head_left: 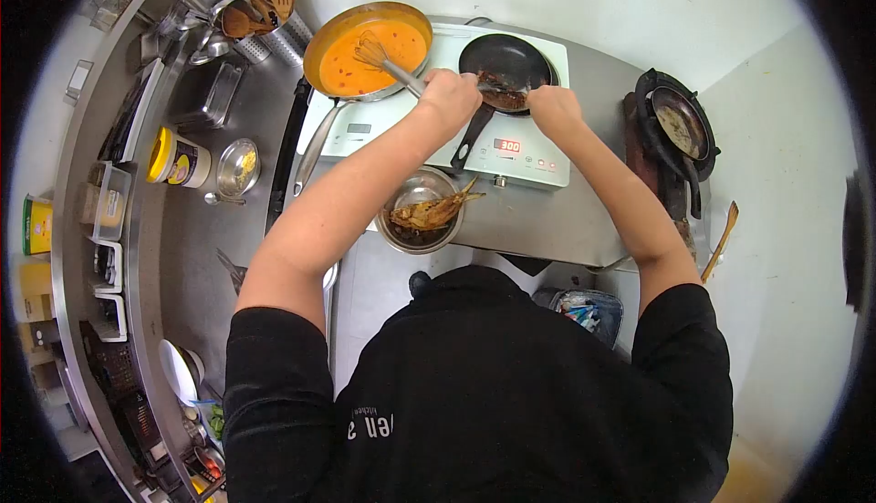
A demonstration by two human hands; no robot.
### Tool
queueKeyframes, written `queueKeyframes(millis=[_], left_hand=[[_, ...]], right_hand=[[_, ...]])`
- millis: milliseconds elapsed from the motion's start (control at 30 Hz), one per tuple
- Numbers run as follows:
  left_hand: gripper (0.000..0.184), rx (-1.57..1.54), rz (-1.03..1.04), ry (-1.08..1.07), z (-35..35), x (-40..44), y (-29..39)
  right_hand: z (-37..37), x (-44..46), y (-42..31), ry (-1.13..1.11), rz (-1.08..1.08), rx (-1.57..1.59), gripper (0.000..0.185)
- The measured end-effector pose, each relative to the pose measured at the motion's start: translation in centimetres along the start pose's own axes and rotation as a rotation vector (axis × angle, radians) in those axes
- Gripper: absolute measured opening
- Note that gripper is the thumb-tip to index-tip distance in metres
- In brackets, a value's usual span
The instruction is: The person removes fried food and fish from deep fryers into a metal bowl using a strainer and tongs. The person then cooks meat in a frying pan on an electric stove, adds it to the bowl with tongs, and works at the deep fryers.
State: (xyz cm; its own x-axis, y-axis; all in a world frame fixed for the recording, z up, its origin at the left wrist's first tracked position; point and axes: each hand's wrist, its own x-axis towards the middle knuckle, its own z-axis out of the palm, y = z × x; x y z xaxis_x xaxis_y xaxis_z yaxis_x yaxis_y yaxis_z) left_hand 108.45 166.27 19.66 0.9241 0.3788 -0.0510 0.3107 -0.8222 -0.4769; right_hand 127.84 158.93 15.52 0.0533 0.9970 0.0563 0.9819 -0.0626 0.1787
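Observation:
My left hand (450, 100) is closed beside the right end of the handle of a whisk (401, 74); the whisk's wires lie in orange sauce (374, 51) in a wide pan (317, 61). Closed as well, my right hand (555, 106) is at the right edge of a small black frying pan (497, 51). Something thin and dark, partly see-through, spans between both hands over this pan; I cannot make out what it is. Nearer my body, a metal bowl (406, 240) holds a browned fish-like piece (427, 214).
The white induction cooktop (538, 147) shows 300. Another pan (680, 124) sits on a burner at the right. On the left counter stand a white tub (187, 164), a small metal bowl (228, 179) and a utensil holder (287, 42). An open bin (593, 316) is below.

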Motion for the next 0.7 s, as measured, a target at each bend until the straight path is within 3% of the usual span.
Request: queueKeyframes(millis=[400, 700], left_hand=[[0.011, 0.018, -0.044, 0.033, -0.7, -0.7, 1.0], [0.013, 0.044, -0.059, -0.035, -0.5, -0.8, 1.6]], right_hand=[[-5.1, 0.2, 1.2, 0.045, 0.088, 0.002, 0.015], [-2.3, 3.3, -1.0, 0.059, -0.019, 0.010, 0.012]])
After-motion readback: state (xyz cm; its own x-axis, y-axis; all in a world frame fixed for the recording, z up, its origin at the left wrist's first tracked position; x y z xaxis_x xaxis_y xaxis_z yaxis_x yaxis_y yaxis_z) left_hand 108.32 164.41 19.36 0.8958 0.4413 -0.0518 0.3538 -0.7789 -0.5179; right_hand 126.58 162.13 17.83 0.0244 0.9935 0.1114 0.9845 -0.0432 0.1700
